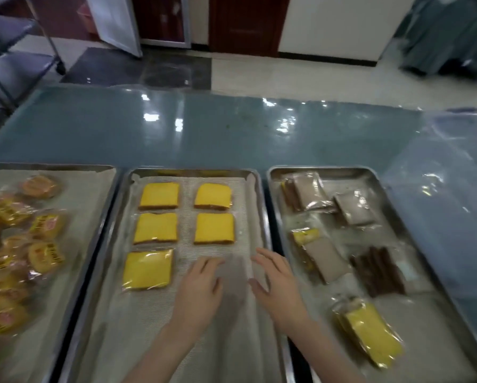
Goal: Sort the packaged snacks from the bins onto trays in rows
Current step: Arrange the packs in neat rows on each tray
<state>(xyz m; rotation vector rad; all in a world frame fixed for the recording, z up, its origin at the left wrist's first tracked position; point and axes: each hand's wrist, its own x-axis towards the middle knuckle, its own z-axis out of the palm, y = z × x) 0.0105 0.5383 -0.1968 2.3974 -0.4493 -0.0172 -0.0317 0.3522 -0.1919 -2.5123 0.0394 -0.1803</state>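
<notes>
On the worktop (204,128), the left tray (102,217) holds heaped round buns (42,255). Five yellow cake packets (156,228) lie in two columns on the middle tray (193,171). The nearest packet (148,269) lies just left of the left grip (201,288), which is slack and wide, holding nothing. The right grip (276,286) beside it is likewise wide and empty. The right tray (328,169) holds mixed packets (370,335).

Overhead light is glaring off the glossy blue table (232,128) in white patches. My left hand (201,284) and right hand (277,283) are looking slightly blurred. The whole view is coming out soft and hazy, with the rim of the middle tray (263,217) bowing from wide-angle distortion.
</notes>
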